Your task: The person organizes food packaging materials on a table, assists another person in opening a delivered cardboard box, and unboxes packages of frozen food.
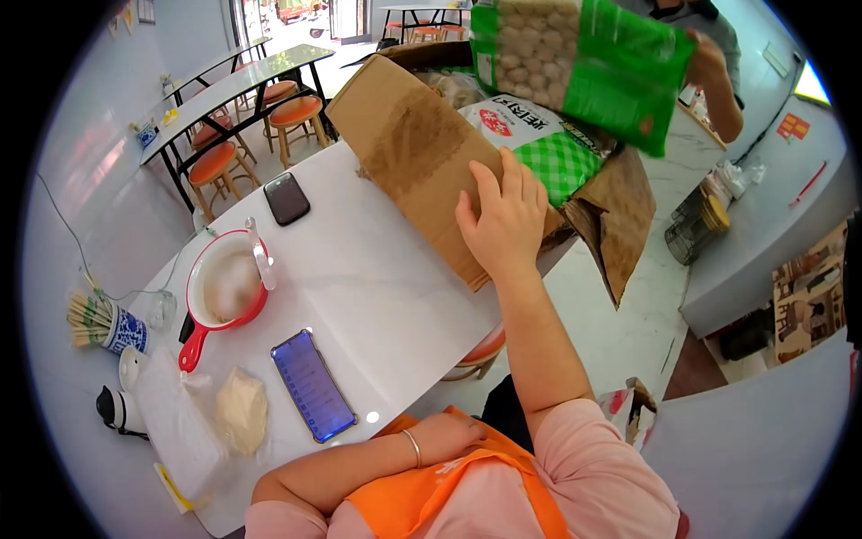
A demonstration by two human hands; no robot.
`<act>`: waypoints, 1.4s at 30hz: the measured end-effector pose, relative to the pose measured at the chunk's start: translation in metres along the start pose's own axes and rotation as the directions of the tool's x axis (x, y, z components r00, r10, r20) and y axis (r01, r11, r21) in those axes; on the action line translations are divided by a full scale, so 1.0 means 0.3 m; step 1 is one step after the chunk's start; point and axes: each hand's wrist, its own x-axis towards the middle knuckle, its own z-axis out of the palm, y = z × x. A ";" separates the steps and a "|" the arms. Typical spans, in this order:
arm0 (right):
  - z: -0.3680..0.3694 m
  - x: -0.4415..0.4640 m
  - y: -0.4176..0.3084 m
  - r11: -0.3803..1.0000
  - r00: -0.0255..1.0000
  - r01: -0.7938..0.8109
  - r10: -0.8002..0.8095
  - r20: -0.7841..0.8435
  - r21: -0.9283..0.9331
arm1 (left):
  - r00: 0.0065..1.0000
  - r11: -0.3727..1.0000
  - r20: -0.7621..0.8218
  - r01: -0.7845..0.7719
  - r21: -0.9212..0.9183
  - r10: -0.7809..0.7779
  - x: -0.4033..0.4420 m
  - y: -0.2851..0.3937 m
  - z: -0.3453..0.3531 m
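So the right hand (507, 211) is on the open brown cardboard box (422, 162), palm down on its big stained flap; fingers are loosely spread and fairly straight, not clamped around anything. The left hand (449, 437) is tucked at the waist against the orange apron (395, 490), thin bracelet (413, 449) on the wrist; fingers are mostly hidden, so I can't tell how far open it is or if it's got hold of anything.

The box sits at the far right edge of the glossy white table (368, 278); a white and green checked plastic bag (530, 135) is inside it, just beyond the right hand. Another person's hand (709, 65) has the right end of a green plastic bag with a clear window full of round beige pieces (593, 76), tilted above the box.

Over on the left there's a red-handled pan with a white inside (235, 283); a lit-up phone in a clear case (314, 386) lies nearer the body, and a small black rounded device (286, 198) is further back.
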 end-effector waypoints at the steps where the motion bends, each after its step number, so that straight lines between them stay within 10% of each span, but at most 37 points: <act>1: 0.000 -0.001 0.000 1.000 1.000 -0.002 0.002 0.001 0.000 | 1.000 1.000 0.010 0.005 0.005 -0.005 0.000 0.003 -0.003; 42: -0.006 0.003 -0.008 1.000 1.000 0.012 -0.012 -0.016 -0.015 | 0.999 0.998 0.024 -0.029 0.064 0.027 -0.009 0.002 0.023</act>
